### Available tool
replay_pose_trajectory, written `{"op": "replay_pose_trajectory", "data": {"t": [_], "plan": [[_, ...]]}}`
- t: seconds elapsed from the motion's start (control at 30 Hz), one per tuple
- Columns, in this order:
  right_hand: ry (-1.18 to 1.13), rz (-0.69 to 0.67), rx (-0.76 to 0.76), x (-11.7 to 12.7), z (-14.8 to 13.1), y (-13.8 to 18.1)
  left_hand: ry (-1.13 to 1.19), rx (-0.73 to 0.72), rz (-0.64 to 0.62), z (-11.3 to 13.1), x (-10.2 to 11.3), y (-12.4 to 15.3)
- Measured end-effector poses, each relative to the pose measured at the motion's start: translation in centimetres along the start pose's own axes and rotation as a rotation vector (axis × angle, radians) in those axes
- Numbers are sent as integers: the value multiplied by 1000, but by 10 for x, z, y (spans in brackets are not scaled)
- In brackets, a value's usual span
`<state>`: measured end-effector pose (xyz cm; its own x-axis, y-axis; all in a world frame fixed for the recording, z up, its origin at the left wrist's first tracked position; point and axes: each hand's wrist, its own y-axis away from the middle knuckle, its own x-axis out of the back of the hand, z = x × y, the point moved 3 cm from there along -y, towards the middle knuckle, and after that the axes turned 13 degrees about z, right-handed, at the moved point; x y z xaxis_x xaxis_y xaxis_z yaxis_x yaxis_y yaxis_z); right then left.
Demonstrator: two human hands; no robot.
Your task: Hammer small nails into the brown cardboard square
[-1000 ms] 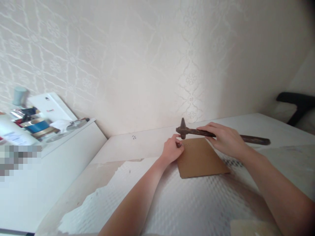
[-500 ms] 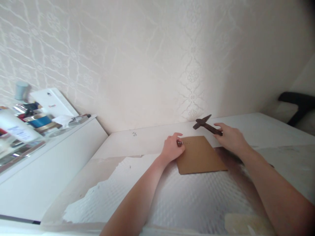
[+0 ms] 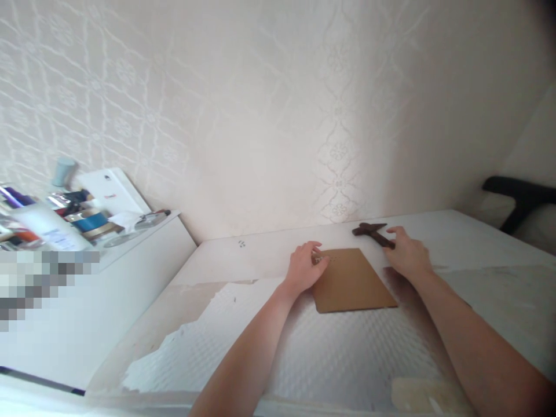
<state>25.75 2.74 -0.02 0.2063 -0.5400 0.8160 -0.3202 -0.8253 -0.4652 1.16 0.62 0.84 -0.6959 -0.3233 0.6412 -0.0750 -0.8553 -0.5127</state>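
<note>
A brown cardboard sheet point(image 3: 351, 282) lies flat on the white table point(image 3: 269, 255), over a textured white mat point(image 3: 330, 353). My left hand point(image 3: 304, 267) rests at the sheet's far left corner, fingers pinched on something small I cannot make out. My right hand point(image 3: 408, 255) sits just right of the sheet and is wrapped round the handle of a dark, rusty hammer point(image 3: 369, 230). The hammer's head lies low at the table, beyond the sheet's far right corner.
A patterned wall rises right behind the table. On the left stands a white cabinet point(image 3: 143, 255) crowded with bottles, tins and a blue tape roll point(image 3: 89, 222). A dark chair back point(image 3: 516, 197) shows at the far right.
My right hand swung the hammer from over the sheet's left corner away to the right and down to the table. My left hand stayed pinched at the corner.
</note>
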Motion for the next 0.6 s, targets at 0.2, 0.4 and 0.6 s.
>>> {"op": "replay_pose_trajectory", "data": {"t": [0.2,0.4,0.6], "plan": [[45,20,42,3,-3,2,-47,12,124,-10,11,-13],[-64,190,300,5,-42,19,-386,193,244,-65,73,-53],[-249,68,578,-26,-76,39,-640,484,197,-132,127,-63]]}}
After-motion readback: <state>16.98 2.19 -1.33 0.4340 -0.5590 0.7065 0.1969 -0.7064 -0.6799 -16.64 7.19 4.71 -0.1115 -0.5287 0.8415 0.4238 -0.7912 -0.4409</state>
